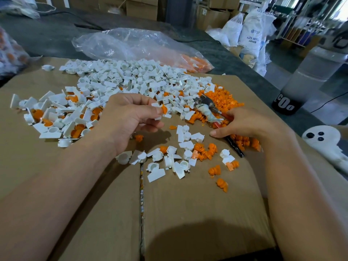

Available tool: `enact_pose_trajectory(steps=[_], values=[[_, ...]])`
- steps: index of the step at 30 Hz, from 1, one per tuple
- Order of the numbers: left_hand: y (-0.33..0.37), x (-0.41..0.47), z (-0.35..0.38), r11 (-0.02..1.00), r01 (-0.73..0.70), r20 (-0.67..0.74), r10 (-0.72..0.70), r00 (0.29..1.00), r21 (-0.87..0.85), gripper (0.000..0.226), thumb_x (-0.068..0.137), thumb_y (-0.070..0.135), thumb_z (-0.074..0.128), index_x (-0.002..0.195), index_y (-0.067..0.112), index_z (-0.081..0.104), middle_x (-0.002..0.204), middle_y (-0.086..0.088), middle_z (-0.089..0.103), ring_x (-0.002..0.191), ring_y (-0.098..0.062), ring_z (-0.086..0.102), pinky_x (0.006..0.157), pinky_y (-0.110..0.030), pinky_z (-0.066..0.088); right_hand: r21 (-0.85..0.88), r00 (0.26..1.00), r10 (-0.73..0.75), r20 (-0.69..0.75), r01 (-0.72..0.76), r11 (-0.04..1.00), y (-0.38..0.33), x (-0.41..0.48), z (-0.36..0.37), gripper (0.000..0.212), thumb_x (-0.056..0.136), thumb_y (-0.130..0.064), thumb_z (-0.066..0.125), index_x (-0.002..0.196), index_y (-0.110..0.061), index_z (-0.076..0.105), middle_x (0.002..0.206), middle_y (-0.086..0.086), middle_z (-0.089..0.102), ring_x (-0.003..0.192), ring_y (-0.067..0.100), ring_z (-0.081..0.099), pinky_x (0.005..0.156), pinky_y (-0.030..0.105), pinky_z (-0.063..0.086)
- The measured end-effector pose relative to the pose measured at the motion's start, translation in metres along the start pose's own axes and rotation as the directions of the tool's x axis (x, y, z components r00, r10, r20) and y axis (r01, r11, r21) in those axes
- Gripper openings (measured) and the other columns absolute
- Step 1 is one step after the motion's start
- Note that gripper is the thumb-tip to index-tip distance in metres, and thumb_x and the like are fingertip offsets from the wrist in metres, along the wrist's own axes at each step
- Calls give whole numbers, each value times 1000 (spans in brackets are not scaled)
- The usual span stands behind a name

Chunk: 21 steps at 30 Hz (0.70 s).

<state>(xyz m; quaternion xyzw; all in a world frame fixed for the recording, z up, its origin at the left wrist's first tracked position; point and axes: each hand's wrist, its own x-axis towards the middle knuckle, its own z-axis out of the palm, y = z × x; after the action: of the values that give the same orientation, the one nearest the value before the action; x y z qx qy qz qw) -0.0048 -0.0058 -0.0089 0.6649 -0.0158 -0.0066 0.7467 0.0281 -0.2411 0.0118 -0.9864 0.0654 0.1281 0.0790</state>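
The flattened brown cardboard worktop [188,213] carries everything. Its far edge meets a dark grey surface, and bare cardboard with a centre seam lies between our forearms. The heap of white plastic parts [131,78] covers the far half, up to the crumpled clear plastic bag [122,44]. The smaller heap of orange plastic plugs [224,98] lies to its right. Our left hand [130,117] is held over scattered parts, its grip pinching a small white plastic part with an orange plug [161,110] at the fingertips. Our right hand [246,123] rests over the red-handled metal pliers [207,108]. Its fingertips are hidden, so we cannot tell whether the grip closes on the handle. The wrapped pliers head is hard to make out.
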Motion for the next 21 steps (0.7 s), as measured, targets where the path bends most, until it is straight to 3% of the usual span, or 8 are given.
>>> enact_pose_trajectory(steps=[3,7,11,14,16,19,21], values=[[0,0,0,1000,-1,-1,1,1000,-15,11,73,-4,66,71,6,62,54,-4,66,48,-15,65,45,-19,51,61,999,13,-53,-10,998,0,2,2,59,68,-50,72,109,-11,57,105,7,58,90,21,52,81,37,46],[-1,2,-1,998,0,-22,-1,1000,-62,10,74,-4,65,73,5,61,56,-4,67,50,-15,65,46,-19,51,115,978,18,-207,6,993,-1,1,0,38,74,-36,65,101,-9,65,89,11,62,75,21,54,60,30,41],[-1,5,-2,987,3,-63,-13,998,-160,11,76,-4,64,74,6,59,56,-3,66,53,-15,66,48,-20,52,140,954,-50,-297,95,986,-7,-5,-3,24,79,-26,57,94,-8,62,81,12,59,67,20,50,56,30,37],[-1,7,-2,971,-3,-99,-22,995,-238,12,79,-3,63,77,8,59,57,-1,67,54,-15,67,47,-19,51,140,890,-122,-440,202,969,-15,-8,-6,13,80,-12,53,91,-7,59,72,5,51,65,17,46,60,35,41],[-1,7,-1,962,-22,-117,-11,993,-273,13,80,-3,62,75,8,59,57,0,66,54,-14,66,47,-19,51,130,831,-178,-528,286,949,-20,-11,-6,12,83,-9,51,92,-8,59,67,-4,44,61,10,40,56,32,33],[-3,7,1,954,-58,-134,19,991,-294,14,80,-2,62,73,9,59,57,0,66,54,-13,66,48,-18,51,102,790,-299,-535,412,905,-31,-20,1,4,86,-12,52,89,-15,52,68,-10,42,61,7,39,51,24,29],[-3,8,1,949,-77,-146,33,989,-307,13,80,-1,63,73,10,59,57,1,67,55,-12,67,48,-18,51,93,793,-381,-475,476,875,-40,-24,8,11,85,-15,52,93,-20,46,73,-14,42,66,5,42,55,21,34]])
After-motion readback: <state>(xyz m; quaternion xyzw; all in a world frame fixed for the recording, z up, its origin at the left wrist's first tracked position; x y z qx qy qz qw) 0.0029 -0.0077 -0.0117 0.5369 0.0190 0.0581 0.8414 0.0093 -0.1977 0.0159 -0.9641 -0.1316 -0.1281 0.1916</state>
